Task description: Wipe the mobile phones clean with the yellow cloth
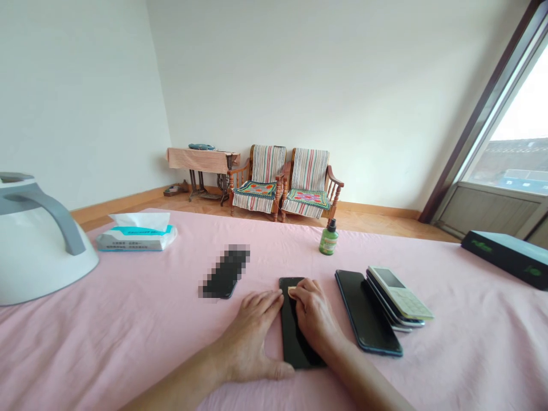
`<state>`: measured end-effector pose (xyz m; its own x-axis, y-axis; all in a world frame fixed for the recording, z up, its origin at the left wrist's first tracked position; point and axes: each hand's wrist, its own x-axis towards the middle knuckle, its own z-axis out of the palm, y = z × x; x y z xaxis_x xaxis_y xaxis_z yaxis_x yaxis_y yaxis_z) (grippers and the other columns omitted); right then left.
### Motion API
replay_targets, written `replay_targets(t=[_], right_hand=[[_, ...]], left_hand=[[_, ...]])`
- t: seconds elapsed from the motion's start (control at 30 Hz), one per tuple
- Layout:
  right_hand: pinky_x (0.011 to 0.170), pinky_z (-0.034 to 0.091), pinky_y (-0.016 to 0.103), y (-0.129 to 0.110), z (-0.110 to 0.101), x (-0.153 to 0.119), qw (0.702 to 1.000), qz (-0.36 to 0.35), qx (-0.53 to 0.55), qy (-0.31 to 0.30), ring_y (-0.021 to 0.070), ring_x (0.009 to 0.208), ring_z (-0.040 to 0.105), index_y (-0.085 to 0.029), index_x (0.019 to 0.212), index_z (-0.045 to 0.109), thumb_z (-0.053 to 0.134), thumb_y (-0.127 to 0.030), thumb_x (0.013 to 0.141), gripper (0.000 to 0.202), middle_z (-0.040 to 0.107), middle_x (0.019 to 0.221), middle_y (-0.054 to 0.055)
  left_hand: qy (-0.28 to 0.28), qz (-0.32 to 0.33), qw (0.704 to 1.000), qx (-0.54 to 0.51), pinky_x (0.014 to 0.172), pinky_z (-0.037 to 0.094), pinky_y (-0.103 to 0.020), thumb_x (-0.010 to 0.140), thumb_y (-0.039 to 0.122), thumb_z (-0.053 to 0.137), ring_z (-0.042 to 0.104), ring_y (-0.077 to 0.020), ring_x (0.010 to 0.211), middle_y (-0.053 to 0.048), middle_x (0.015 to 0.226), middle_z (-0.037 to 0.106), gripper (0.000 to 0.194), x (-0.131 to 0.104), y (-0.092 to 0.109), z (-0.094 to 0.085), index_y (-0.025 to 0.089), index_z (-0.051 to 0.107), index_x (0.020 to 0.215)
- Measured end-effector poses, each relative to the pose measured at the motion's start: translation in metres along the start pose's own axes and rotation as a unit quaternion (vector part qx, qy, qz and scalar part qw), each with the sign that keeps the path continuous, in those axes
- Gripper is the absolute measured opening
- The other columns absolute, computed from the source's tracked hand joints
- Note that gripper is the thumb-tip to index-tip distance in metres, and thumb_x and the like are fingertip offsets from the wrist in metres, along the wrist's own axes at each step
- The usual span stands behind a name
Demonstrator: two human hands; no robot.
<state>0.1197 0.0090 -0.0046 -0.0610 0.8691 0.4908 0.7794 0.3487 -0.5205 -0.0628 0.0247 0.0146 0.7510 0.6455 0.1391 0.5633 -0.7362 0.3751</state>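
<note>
A black smartphone (pixel 291 325) lies flat on the pink cloth, screen up. My left hand (pixel 246 334) rests along its left edge, fingers stretched out flat, the thumb near the lower corner. Pinched in the fingers of my right hand (pixel 312 311) is a small pale-yellow wiping pad or cloth (pixel 291 293), pressed to the upper part of the screen; most of it is hidden. To the right lies a larger dark phone (pixel 363 311) in a blue-edged case. Beside that, several phones are stacked, topped by a white keypad phone (pixel 398 292). Another dark phone (pixel 226 274), partly pixelated, lies to the left.
A green bottle with a black cap (pixel 328 238) stands beyond the phones. At left are a tissue pack (pixel 137 234) and a white-grey kettle (pixel 38 245). A black box (pixel 505 257) sits at the far right. Two wooden chairs (pixel 306 182) are behind the table.
</note>
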Motion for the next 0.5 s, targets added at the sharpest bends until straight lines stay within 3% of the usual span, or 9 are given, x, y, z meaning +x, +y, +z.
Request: replay_targets(t=[0.17, 0.37, 0.5], right_hand=[[0.071, 0.043, 0.027, -0.011, 0.003, -0.015, 0.999, -0.007, 0.035, -0.015, 0.0177, 0.081, 0.051, -0.018, 0.072, 0.063, 0.044, 0.006, 0.070, 0.031, 0.055, 0.080, 0.004], [0.075, 0.043, 0.029, 0.004, 0.006, 0.002, 1.000, -0.010, 0.023, 0.013, 0.0183, 0.083, 0.051, -0.017, 0.080, 0.068, 0.042, 0.001, 0.080, 0.031, 0.057, 0.082, 0.007], [0.073, 0.043, 0.029, -0.004, 0.005, -0.004, 1.000, -0.017, 0.017, 0.002, 0.0180, 0.081, 0.051, -0.017, 0.075, 0.065, 0.045, 0.001, 0.077, 0.028, 0.056, 0.079, 0.005]], left_hand=[[-0.004, -0.021, 1.000, 0.001, 0.110, 0.022, -0.052, 0.053, 0.076, 0.065, 0.031, -0.0371, 0.131, -0.015, 0.145, 0.035, 0.110, 0.000, 0.001, 0.000, 0.015, 0.037, 0.140], [0.002, 0.001, 1.000, -0.001, 0.109, 0.022, -0.051, 0.056, 0.076, 0.064, 0.032, -0.0359, 0.130, -0.016, 0.144, 0.036, 0.107, 0.001, 0.001, -0.001, 0.014, 0.037, 0.139], [0.001, -0.010, 1.000, -0.004, 0.108, 0.023, -0.052, 0.055, 0.075, 0.065, 0.033, -0.0367, 0.130, -0.016, 0.144, 0.036, 0.107, 0.001, 0.002, -0.002, 0.015, 0.038, 0.139]])
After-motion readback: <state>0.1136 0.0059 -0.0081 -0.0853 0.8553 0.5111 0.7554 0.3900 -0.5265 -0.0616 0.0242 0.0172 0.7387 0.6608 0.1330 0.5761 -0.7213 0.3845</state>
